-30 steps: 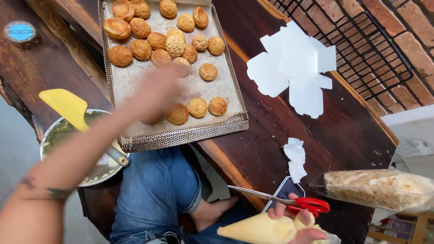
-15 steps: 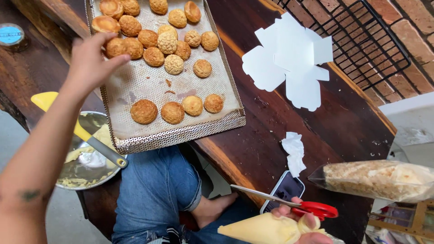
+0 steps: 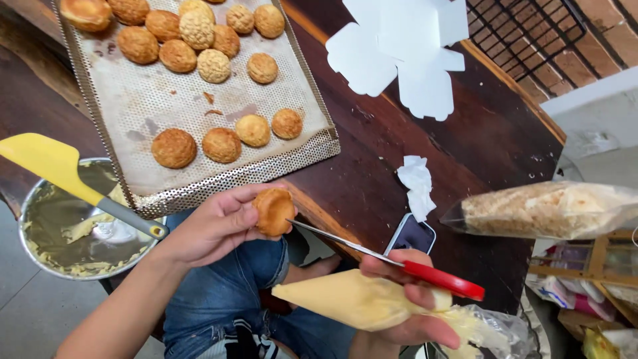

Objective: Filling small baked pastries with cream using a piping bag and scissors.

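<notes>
From the head view, the left hand (image 3: 216, 226) is closed around 1 golden puff pastry (image 3: 274, 211), held bottom-up just off the near edge of the dark wooden worktop (image 3: 372, 173), above the person's denim-clad lap. The right hand (image 3: 415, 312) is clenched on 2 things at once: a filled piping bag (image 3: 345, 299) of pale cream, its tip pointing left, and a pair of red-handled scissors (image 3: 399, 264). The scissor tip sits right at the underside of the puff, touching it or very nearly so; I cannot tell whether it has gone in.

My reading is that the step in hand is piercing the base of this puff so that it can be filled. The next move would call for a small, steady twist of the blade, a light grip so the shell does not crush, then turning the bag's nozzle to the hole.

On the worktop lies a perforated baking tray (image 3: 219, 183) with a lining sheet and more puffs (image 3: 199, 46), most crowded at its far end and 4 in a row near the front. Left of the tray sits a metal bowl (image 3: 63, 266) smeared with cream, a yellow spatula (image 3: 53, 166) resting across it. Further right are flat white paper cut-outs (image 3: 405, 46), a crumpled tissue (image 3: 417, 183), a dark phone (image 3: 413, 234) at the edge, and a second bag of crumbly filling (image 3: 551, 209).
</notes>
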